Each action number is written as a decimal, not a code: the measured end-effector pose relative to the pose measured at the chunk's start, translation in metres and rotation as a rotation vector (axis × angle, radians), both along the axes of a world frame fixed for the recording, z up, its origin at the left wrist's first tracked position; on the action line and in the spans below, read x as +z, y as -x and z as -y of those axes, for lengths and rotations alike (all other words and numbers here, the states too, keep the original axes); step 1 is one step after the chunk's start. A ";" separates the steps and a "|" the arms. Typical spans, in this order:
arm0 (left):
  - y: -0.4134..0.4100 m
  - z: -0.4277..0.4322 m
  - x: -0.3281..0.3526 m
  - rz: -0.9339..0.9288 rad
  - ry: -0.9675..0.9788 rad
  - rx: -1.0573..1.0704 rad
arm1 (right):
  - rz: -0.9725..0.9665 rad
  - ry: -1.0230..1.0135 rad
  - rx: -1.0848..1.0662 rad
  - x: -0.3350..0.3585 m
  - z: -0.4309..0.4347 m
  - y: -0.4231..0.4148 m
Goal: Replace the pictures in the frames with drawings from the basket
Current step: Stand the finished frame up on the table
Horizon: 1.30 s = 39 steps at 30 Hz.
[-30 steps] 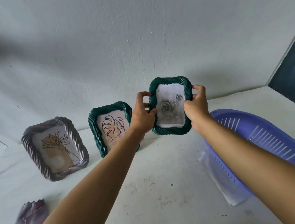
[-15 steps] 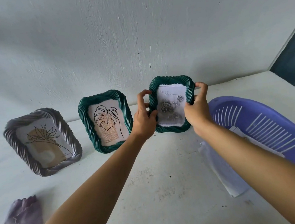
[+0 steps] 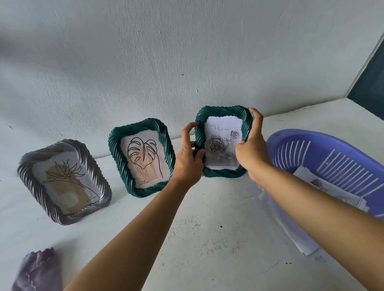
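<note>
A green twisted-rim frame (image 3: 221,115) holding a grey rose drawing (image 3: 221,142) stands upright near the wall, its bottom edge on the white table. My left hand (image 3: 188,156) grips its left side and my right hand (image 3: 252,148) grips its right side. To its left stands a second green frame (image 3: 139,157) with a leaf line drawing. Further left, a silver frame (image 3: 64,182) shows a flower sketch. The purple basket (image 3: 346,166) lies at the right with paper sheets (image 3: 329,184) inside.
A purple cloth (image 3: 32,283) lies at the front left of the table. A loose white sheet (image 3: 302,240) sticks out from under the basket's near side. The white wall rises right behind the frames, and a dark panel (image 3: 382,85) sits at the far right.
Both hands have lowered the rose frame from the air down onto the table near the wall, right of the leaf frame. The grip on both sides is unchanged.
</note>
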<state>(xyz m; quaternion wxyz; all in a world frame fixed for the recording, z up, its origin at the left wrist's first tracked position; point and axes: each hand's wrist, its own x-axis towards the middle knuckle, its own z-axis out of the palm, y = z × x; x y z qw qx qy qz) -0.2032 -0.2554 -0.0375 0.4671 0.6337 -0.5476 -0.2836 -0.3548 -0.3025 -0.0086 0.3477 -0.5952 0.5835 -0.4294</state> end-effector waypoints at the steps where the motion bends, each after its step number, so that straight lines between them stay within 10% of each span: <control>1: 0.000 0.000 0.000 0.007 -0.003 0.004 | 0.000 -0.001 -0.003 0.000 0.000 0.000; 31: -0.021 -0.100 0.050 -0.107 -0.018 0.081 | -0.003 0.262 0.103 0.017 -0.080 0.013; 39: -0.065 -0.199 0.046 -0.118 -0.012 0.329 | -0.158 0.211 0.593 0.008 -0.127 0.028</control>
